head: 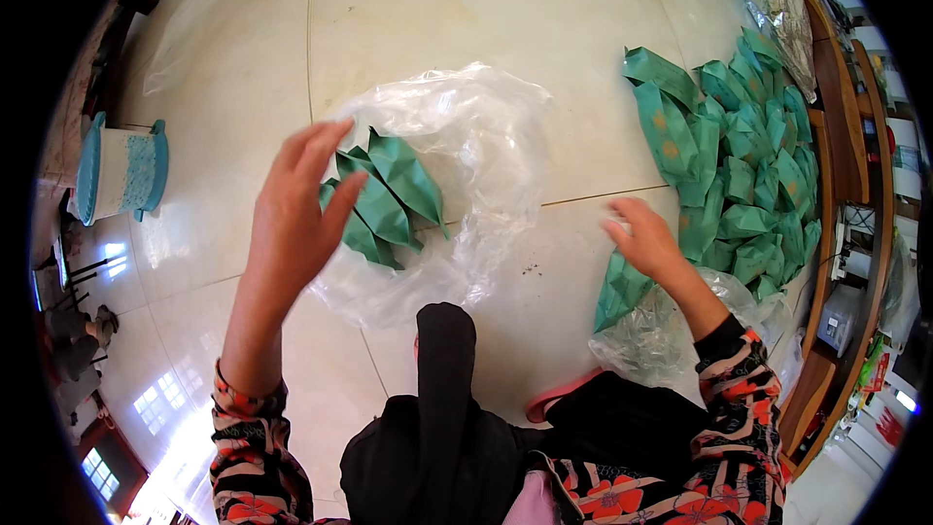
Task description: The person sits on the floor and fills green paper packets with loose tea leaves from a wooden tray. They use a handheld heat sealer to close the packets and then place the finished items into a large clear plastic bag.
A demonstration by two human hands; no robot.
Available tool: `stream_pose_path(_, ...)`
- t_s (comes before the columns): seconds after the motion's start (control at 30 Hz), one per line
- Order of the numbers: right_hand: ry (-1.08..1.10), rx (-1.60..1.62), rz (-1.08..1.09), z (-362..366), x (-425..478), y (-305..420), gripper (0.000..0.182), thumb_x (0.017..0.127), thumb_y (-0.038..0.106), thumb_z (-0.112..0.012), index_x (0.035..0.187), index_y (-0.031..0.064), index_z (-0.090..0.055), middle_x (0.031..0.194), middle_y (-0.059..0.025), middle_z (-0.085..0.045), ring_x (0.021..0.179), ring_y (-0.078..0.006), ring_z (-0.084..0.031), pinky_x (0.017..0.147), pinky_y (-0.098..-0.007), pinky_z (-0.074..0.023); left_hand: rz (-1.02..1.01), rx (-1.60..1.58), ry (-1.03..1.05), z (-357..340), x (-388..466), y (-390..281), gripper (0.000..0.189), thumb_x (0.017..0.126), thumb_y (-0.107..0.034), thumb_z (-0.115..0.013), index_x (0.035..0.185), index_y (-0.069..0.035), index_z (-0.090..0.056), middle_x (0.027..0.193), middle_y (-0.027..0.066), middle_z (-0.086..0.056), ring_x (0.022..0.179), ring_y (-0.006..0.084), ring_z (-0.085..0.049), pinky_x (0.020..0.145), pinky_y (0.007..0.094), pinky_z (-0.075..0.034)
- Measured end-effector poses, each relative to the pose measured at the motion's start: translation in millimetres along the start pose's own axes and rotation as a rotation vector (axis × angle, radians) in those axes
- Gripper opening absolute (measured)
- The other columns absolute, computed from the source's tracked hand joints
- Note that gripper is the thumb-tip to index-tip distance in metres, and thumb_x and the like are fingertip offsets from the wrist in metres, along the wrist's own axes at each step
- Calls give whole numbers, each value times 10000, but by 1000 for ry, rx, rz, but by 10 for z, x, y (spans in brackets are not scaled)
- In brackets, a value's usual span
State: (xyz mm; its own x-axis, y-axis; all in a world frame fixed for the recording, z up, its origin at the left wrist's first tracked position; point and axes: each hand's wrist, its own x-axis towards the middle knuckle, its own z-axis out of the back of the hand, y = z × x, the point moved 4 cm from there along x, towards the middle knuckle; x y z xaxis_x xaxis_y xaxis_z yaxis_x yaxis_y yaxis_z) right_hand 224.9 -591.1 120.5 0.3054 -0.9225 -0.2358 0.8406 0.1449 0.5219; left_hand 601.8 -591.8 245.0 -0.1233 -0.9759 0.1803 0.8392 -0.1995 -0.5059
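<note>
Several green packets (407, 179) lie side by side inside a clear plastic bag (503, 131) spread in a ring on the tiled floor. My left hand (295, 200) is raised over the left edge of these packets, its fingers apart and nothing held. My right hand (641, 237), slightly blurred, is above a single green packet (618, 292) near my right foot; its fingers are apart, and whether it touches that packet cannot be told. Beyond it on the right is a large pile of green packets (743, 182), some with orange print.
Crumpled clear plastic (645, 343) lies beside my right foot. Wooden furniture (838, 117) with shelves runs along the right edge. A blue and white container (127, 169) stands at the left. A clear plastic sheet (208, 7) lies at the upper left, and a person's foot (106, 324) shows at the far left.
</note>
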Motion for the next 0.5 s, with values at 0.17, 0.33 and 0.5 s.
stream_pose_path(0.17,278,-253,-551,-299,-670,-960,847,743,424,-676,1342,-33,-290,1242,-253,-469,1133,-392,-477,935,-420,-420,-82,-142,174,-291,-351,-381,404,745,-78,-698,1125,-52,-564,1125,158,-552,1016,345,-544,843,395,-462)
stream_pose_path(0.33,68,-131,-655,-536,-645,-905,877,728,409,-675,1374,-7,-254,1243,-238,-480,1132,-374,-494,934,-413,-423,-125,-277,403,-806,-603,-684,386,754,-141,-695,1099,-32,-560,1083,151,-567,973,335,-555,805,393,-467)
stream_pose_path(0.5,247,309,-486,-247,-387,-602,763,757,253,-681,1384,65,-290,1270,-220,-472,1120,-321,-520,927,-381,-433,50,-505,457,-1004,-690,-699,331,812,-149,-639,1107,-23,-562,1070,171,-576,996,346,-544,842,398,-452)
